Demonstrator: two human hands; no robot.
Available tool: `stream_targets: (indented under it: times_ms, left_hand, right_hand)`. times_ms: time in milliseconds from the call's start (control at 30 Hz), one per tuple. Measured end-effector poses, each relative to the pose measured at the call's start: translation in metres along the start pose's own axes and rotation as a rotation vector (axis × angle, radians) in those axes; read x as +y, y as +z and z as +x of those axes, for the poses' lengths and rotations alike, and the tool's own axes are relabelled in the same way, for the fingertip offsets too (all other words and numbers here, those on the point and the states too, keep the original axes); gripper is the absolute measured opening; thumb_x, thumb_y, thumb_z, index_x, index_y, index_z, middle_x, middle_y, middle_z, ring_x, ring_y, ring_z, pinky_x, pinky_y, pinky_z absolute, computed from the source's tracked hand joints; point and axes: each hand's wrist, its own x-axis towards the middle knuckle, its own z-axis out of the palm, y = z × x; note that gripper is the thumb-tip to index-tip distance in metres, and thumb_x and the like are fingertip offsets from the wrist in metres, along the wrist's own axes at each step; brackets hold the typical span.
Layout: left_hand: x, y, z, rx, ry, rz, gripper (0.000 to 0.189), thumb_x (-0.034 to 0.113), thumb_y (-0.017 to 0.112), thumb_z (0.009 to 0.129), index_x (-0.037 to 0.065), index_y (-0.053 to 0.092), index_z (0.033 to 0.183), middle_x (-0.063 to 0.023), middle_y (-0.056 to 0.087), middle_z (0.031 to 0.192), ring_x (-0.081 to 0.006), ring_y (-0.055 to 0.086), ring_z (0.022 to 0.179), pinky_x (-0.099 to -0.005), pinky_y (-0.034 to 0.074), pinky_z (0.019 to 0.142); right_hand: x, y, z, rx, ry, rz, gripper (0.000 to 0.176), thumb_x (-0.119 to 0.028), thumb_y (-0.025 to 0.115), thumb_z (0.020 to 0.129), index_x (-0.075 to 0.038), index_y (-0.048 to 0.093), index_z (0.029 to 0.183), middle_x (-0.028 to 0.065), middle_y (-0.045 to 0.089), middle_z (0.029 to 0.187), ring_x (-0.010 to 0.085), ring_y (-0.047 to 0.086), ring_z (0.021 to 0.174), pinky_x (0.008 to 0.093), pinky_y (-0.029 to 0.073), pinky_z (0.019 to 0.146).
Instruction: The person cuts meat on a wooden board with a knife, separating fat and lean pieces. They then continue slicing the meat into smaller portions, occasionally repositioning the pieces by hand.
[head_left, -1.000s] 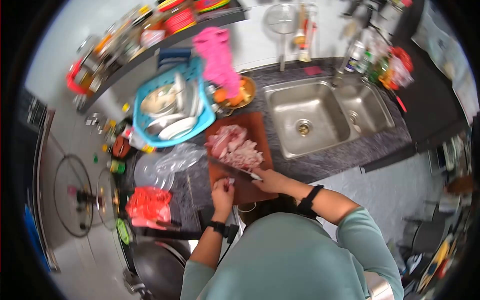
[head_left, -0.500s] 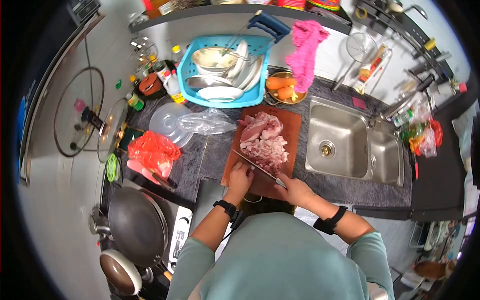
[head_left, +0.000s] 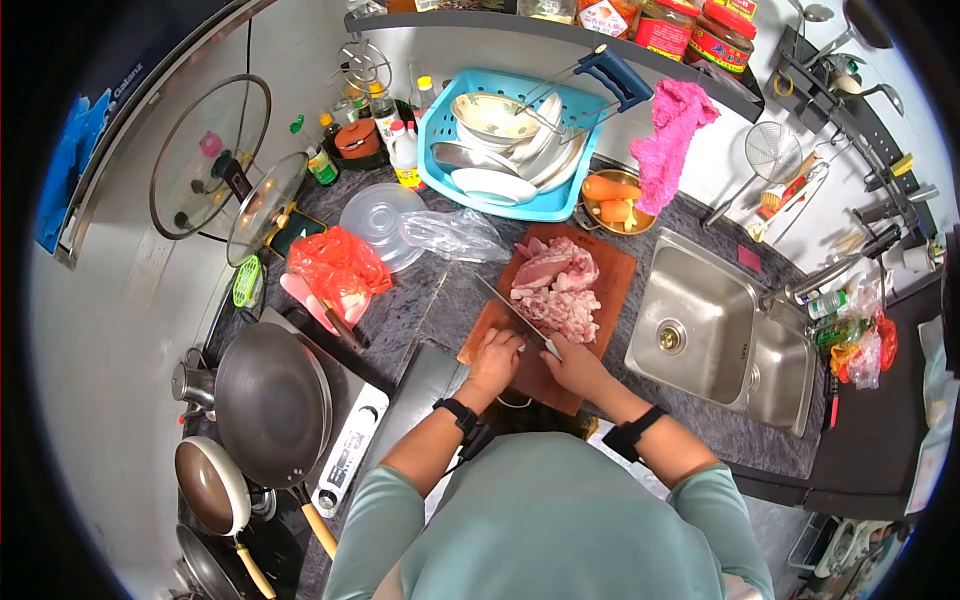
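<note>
A kitchen knife (head_left: 517, 314) is gripped by its handle in my right hand (head_left: 579, 369), its blade slanting up and to the left along the near side of the meat. My left hand (head_left: 494, 360) rests on the wooden cutting board (head_left: 612, 275), left of the blade, with its fingers curled down. Whatever lies under those fingertips is too small to make out. On the board, chopped raw meat (head_left: 562, 314) forms a pile just beyond the knife. Larger pieces of raw meat (head_left: 560, 265) lie behind that pile.
A steel sink (head_left: 690, 290) is to the right. Behind the board stand a blue dish basket (head_left: 437, 125) and a pan of carrots (head_left: 628, 222). A plastic bag (head_left: 455, 236), a red bag (head_left: 338, 268) and a wok (head_left: 272, 400) on a cooker are to the left.
My view has shifted, so the counter appears turned and the board sits further right. Both hands stay at the board, and the knife remains in my right hand beside the chopped meat.
</note>
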Motion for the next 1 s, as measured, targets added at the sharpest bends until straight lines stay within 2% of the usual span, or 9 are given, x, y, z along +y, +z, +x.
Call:
stream_targets:
  times_ms: [100,200,300,433,567,733,800,1000]
  left_hand:
    - [-0.006,-0.002,-0.006,0.008,0.03,0.006,0.023,0.0,0.064,0.075,0.006,0.07,0.096,-0.0093,0.065,0.101,-0.0314,0.058,0.099,-0.0401,0.05,0.087]
    - [-0.008,0.005,-0.01,0.032,0.008,0.0,0.025,0.0,0.064,0.075,0.007,0.071,0.098,-0.0093,0.065,0.104,-0.0312,0.059,0.101,-0.04,0.05,0.089]
    - [-0.009,0.007,-0.012,0.023,-0.022,-0.002,0.026,0.0,0.064,0.075,0.007,0.072,0.099,-0.0099,0.065,0.105,-0.0311,0.059,0.101,-0.0401,0.05,0.089]
    - [-0.006,0.008,-0.009,0.025,-0.011,0.044,0.021,0.003,0.062,0.077,0.007,0.072,0.095,-0.0094,0.065,0.103,-0.0291,0.059,0.102,-0.0383,0.05,0.089]
    - [-0.01,0.009,-0.012,-0.005,-0.027,0.028,0.023,0.001,0.065,0.077,0.007,0.071,0.098,-0.0101,0.066,0.104,-0.0312,0.06,0.101,-0.0393,0.051,0.089]
    - [-0.007,-0.011,-0.009,-0.002,-0.069,-0.159,0.022,0.001,0.065,0.077,0.008,0.07,0.096,-0.0093,0.067,0.102,-0.0311,0.062,0.1,-0.0395,0.051,0.089]
    - [-0.009,-0.014,-0.01,0.004,-0.034,-0.108,0.021,0.0,0.064,0.076,0.008,0.07,0.095,-0.0091,0.067,0.102,-0.0305,0.062,0.1,-0.0395,0.052,0.088]
    - [-0.015,-0.007,-0.009,-0.01,0.031,-0.12,0.021,-0.002,0.064,0.074,0.006,0.069,0.093,-0.0093,0.068,0.102,-0.03,0.063,0.099,-0.0394,0.052,0.088]
  right_hand:
    - [0.002,-0.019,-0.02,0.005,-0.013,0.004,0.027,-0.031,0.055,0.096,-0.006,0.049,0.106,0.0277,0.066,0.084,0.0499,0.063,0.081,0.0587,0.048,0.069]
    - [-0.006,-0.035,-0.034,-0.106,0.082,-0.037,0.027,-0.031,0.055,0.096,-0.007,0.049,0.106,0.0282,0.065,0.081,0.0505,0.062,0.08,0.0591,0.048,0.069]
    - [-0.021,-0.049,-0.043,-0.166,0.074,-0.052,0.026,-0.031,0.056,0.096,-0.008,0.049,0.106,0.0282,0.065,0.079,0.0503,0.062,0.079,0.0592,0.048,0.069]
    - [-0.009,-0.027,-0.026,-0.12,0.003,-0.081,0.026,-0.031,0.056,0.095,-0.008,0.049,0.105,0.0277,0.065,0.079,0.049,0.063,0.078,0.0587,0.048,0.068]
    - [-0.014,0.005,0.007,-0.042,-0.031,-0.089,0.026,-0.031,0.057,0.095,-0.007,0.05,0.104,0.0271,0.065,0.08,0.048,0.064,0.079,0.0583,0.049,0.067]
    - [-0.007,0.005,0.011,-0.033,-0.012,-0.037,0.027,-0.031,0.057,0.095,-0.007,0.05,0.105,0.0263,0.066,0.081,0.0482,0.064,0.079,0.058,0.049,0.067]
    - [0.0,-0.001,-0.003,-0.009,-0.04,0.004,0.026,-0.031,0.057,0.095,-0.008,0.051,0.105,0.0259,0.066,0.081,0.0482,0.063,0.078,0.0581,0.049,0.068]
    - [-0.015,-0.051,-0.032,-0.189,0.012,-0.13,0.024,-0.031,0.057,0.095,-0.009,0.053,0.104,0.0259,0.065,0.079,0.0476,0.063,0.079,0.0573,0.049,0.068]
